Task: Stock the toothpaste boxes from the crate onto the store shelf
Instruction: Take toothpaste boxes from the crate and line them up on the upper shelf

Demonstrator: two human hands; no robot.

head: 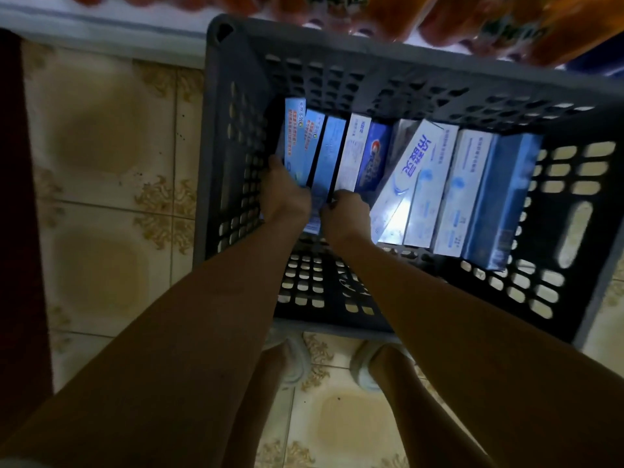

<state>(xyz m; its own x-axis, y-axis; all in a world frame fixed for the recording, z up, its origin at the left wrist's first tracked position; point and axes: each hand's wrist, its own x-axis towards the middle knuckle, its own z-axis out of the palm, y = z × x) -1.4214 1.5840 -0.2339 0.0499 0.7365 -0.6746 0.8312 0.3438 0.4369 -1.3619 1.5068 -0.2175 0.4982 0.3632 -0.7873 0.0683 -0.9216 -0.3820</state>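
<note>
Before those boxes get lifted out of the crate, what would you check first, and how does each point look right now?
1. Left hand on the leftmost toothpaste boxes: ok, it rests against their near ends.
2. Right hand has a grip: ok, its fingers curl on the end of the light blue box.
3. Both hands hold the same bundle: cannot tell, the hands hide the box ends.
4. Neighbouring boxes stable: not ok, the white box leans tilted on its neighbours.
5. Crate sits flat on the tiled floor: ok.
6. Free space on the shelf: cannot tell, only blurred orange packs show above.
</note>
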